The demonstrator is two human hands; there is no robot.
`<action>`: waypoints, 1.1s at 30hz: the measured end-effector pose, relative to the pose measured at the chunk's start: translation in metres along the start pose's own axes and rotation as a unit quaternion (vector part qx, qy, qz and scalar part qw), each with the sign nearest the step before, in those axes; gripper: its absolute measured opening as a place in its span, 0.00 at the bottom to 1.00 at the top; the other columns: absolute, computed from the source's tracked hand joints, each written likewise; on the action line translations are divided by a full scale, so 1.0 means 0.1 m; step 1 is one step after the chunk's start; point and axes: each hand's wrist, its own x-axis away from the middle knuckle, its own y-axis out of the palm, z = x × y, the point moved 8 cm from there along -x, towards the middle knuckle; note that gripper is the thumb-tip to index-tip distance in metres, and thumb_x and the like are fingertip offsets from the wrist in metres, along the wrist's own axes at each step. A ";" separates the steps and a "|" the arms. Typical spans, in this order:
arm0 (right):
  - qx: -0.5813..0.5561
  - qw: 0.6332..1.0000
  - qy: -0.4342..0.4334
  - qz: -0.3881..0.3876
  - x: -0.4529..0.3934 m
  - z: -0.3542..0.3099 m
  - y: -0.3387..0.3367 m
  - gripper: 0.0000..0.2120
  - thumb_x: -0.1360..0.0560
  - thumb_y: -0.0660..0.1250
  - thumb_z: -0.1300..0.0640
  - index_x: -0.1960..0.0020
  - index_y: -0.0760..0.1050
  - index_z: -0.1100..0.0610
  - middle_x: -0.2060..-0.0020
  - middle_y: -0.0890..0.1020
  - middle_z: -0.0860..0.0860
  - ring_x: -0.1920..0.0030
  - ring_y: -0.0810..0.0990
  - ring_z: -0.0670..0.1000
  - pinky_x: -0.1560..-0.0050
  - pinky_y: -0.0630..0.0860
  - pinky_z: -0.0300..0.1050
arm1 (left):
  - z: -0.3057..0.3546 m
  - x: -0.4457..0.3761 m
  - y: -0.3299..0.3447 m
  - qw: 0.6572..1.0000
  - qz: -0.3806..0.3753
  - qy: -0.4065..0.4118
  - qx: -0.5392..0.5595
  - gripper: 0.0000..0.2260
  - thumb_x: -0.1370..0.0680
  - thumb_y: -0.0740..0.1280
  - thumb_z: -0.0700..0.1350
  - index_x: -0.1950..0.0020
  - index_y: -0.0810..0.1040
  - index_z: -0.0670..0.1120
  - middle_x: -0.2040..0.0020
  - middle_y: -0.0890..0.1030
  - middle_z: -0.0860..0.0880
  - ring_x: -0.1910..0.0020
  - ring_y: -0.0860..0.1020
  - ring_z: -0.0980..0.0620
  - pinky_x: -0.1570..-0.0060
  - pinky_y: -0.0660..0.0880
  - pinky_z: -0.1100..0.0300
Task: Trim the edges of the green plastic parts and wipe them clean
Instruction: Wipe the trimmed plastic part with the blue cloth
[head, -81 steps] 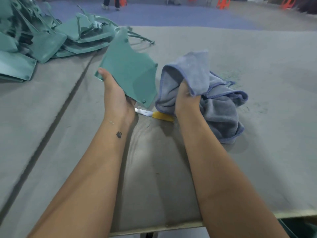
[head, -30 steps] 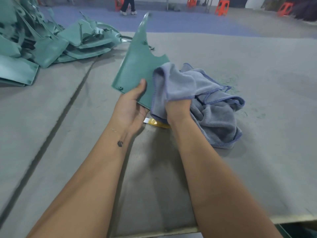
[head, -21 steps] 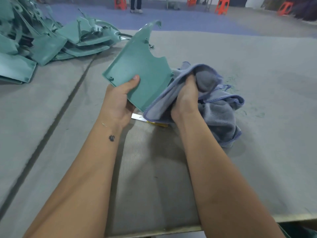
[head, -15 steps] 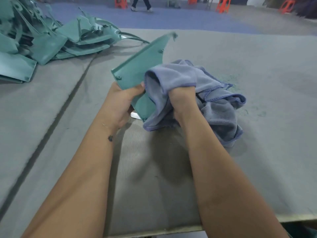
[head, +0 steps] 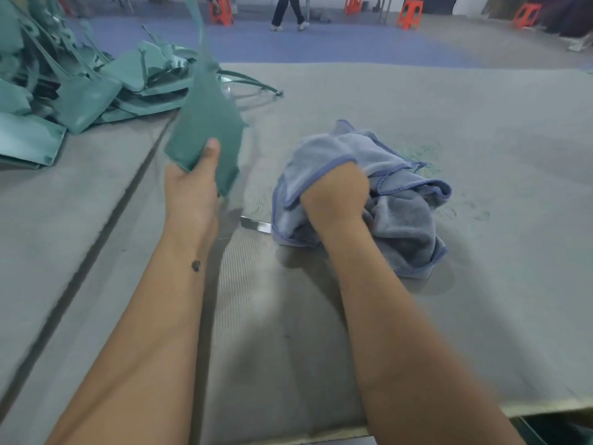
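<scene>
My left hand (head: 192, 184) grips the lower corner of a green plastic part (head: 208, 123), thumb on its face, and holds it up above the table; the part is blurred and its thin upper end reaches the frame's top. My right hand (head: 333, 197) is fisted in a blue-grey cloth (head: 404, 216) that lies bunched on the grey table (head: 449, 316). The part and the cloth are apart. A knife blade (head: 255, 223) pokes out from under the cloth's left edge; its handle is hidden.
A heap of green plastic parts (head: 90, 94) lies at the table's far left. A dark seam (head: 96, 252) runs diagonally across the table on the left. Green shavings (head: 420, 152) dust the table behind the cloth. Beyond the table a person (head: 287, 11) walks past orange stools (head: 407, 14).
My left hand has swung the green part to the left, away from the cloth. My right hand has dropped with the cloth onto the table, which now covers the knife's yellow handle.
</scene>
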 end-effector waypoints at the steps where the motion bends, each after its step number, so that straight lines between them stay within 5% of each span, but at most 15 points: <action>1: 0.023 0.998 0.021 -0.047 0.04 0.03 0.15 0.21 0.21 0.58 0.59 0.60 0.73 0.79 0.60 0.78 0.69 0.49 0.76 0.62 0.44 0.71 0.51 | 0.06 0.02 0.04 0.997 -0.011 0.048 -0.060 0.10 0.21 0.67 0.42 0.58 0.81 0.55 0.63 0.82 0.60 0.61 0.79 0.60 0.56 0.75 0.60; 2: 0.032 0.998 0.044 -0.042 0.07 0.04 0.17 0.20 0.22 0.59 0.57 0.57 0.72 0.77 0.57 0.77 0.68 0.47 0.75 0.62 0.44 0.71 0.52 | 0.10 0.08 0.13 0.988 -0.044 0.092 -0.114 0.09 0.21 0.67 0.42 0.57 0.81 0.56 0.62 0.80 0.60 0.62 0.77 0.62 0.57 0.73 0.64; 4: 0.008 0.993 -0.102 -0.060 0.04 -0.20 0.29 0.12 0.23 0.59 0.58 0.46 0.77 0.62 0.47 0.80 0.59 0.43 0.76 0.58 0.45 0.71 0.46 | 0.08 0.26 0.43 0.956 -0.157 0.151 -0.195 0.10 0.21 0.66 0.39 0.47 0.81 0.52 0.54 0.81 0.57 0.57 0.77 0.68 0.52 0.72 0.72; 6: -0.045 0.977 -0.165 -0.127 0.03 -0.20 0.34 0.13 0.23 0.61 0.61 0.40 0.76 0.58 0.40 0.79 0.56 0.39 0.75 0.54 0.38 0.68 0.42 | 0.01 0.48 0.69 0.906 -0.267 0.201 -0.259 0.16 0.24 0.62 0.35 0.40 0.80 0.47 0.45 0.80 0.53 0.46 0.77 0.65 0.42 0.71 0.70; 8: -0.213 0.941 -0.108 -0.239 0.09 -0.10 0.27 0.13 0.26 0.66 0.66 0.42 0.77 0.61 0.46 0.82 0.59 0.44 0.79 0.55 0.42 0.75 0.44 | -0.05 0.54 0.77 0.877 -0.315 0.212 -0.296 0.22 0.28 0.59 0.34 0.36 0.79 0.45 0.41 0.78 0.52 0.42 0.76 0.57 0.38 0.71 0.63; 10: -0.323 0.906 -0.101 -0.255 0.02 0.07 0.04 0.09 0.26 0.63 0.68 0.47 0.79 0.64 0.54 0.84 0.61 0.55 0.83 0.55 0.57 0.81 0.44 | -0.10 0.47 0.72 0.858 -0.308 0.210 -0.354 0.24 0.30 0.60 0.32 0.36 0.79 0.45 0.41 0.79 0.50 0.42 0.77 0.50 0.38 0.72 0.55; 14: -0.402 0.897 -0.044 -0.180 -0.17 0.36 -0.27 0.08 0.27 0.60 0.57 0.54 0.74 0.60 0.72 0.81 0.56 0.75 0.77 0.51 0.72 0.71 0.39 | -0.16 0.34 0.59 0.805 -0.283 0.223 -0.472 0.26 0.28 0.60 0.31 0.33 0.77 0.49 0.36 0.76 0.42 0.36 0.73 0.41 0.37 0.67 0.39; 18: -0.493 0.868 -0.026 -0.050 -0.32 0.46 -0.36 0.08 0.22 0.63 0.52 0.55 0.73 0.56 0.78 0.72 0.50 0.81 0.63 0.47 0.80 0.59 0.35 | -0.08 0.33 0.57 0.786 -0.273 0.267 -0.486 0.23 0.25 0.64 0.32 0.33 0.73 0.50 0.30 0.71 0.40 0.32 0.68 0.37 0.33 0.62 0.38; 20: -0.483 0.875 -0.037 0.004 -0.36 0.48 -0.34 0.08 0.21 0.62 0.58 0.59 0.74 0.56 0.80 0.70 0.49 0.81 0.61 0.46 0.80 0.57 0.34 | -0.03 0.31 0.54 0.817 -0.219 0.264 -0.463 0.22 0.25 0.66 0.34 0.33 0.76 0.50 0.27 0.66 0.39 0.29 0.63 0.38 0.27 0.57 0.45; 23: -0.504 0.863 -0.022 0.034 -0.37 0.52 -0.26 0.09 0.21 0.61 0.61 0.59 0.75 0.57 0.79 0.71 0.49 0.81 0.64 0.45 0.80 0.59 0.34 | -0.04 0.13 0.22 0.925 -0.073 0.144 -0.344 0.26 0.25 0.67 0.34 0.28 0.70 0.52 0.24 0.58 0.42 0.26 0.62 0.47 0.28 0.59 0.62; 26: -0.508 0.859 -0.016 0.055 -0.37 0.57 -0.21 0.10 0.20 0.59 0.62 0.59 0.73 0.58 0.77 0.74 0.50 0.81 0.68 0.45 0.80 0.63 0.35 | -0.23 0.02 -0.05 0.985 0.014 -0.028 -0.168 0.23 0.24 0.62 0.34 0.31 0.68 0.52 0.34 0.72 0.45 0.45 0.78 0.50 0.47 0.77 0.56; 28: -0.485 0.872 -0.024 0.061 -0.37 0.56 -0.19 0.10 0.19 0.57 0.62 0.58 0.72 0.58 0.73 0.75 0.52 0.80 0.70 0.45 0.79 0.66 0.36 | -0.36 0.03 0.00 0.992 0.001 -0.106 -0.065 0.18 0.23 0.60 0.35 0.35 0.70 0.49 0.46 0.77 0.44 0.60 0.78 0.51 0.61 0.76 0.56; 31: -0.463 0.884 -0.030 0.059 -0.31 0.52 -0.19 0.09 0.18 0.57 0.61 0.56 0.71 0.58 0.72 0.75 0.54 0.79 0.71 0.45 0.78 0.68 0.36 | -0.37 0.12 0.21 0.985 -0.066 -0.126 -0.098 0.13 0.22 0.64 0.46 0.39 0.76 0.44 0.48 0.83 0.45 0.53 0.83 0.49 0.54 0.78 0.54; 33: -0.471 0.879 -0.033 0.063 -0.24 0.53 -0.24 0.08 0.18 0.57 0.61 0.56 0.70 0.58 0.73 0.75 0.53 0.80 0.71 0.45 0.79 0.67 0.36 | -0.31 0.17 0.32 0.978 -0.098 -0.095 -0.158 0.12 0.21 0.63 0.52 0.53 0.81 0.46 0.61 0.85 0.52 0.62 0.83 0.55 0.62 0.76 0.61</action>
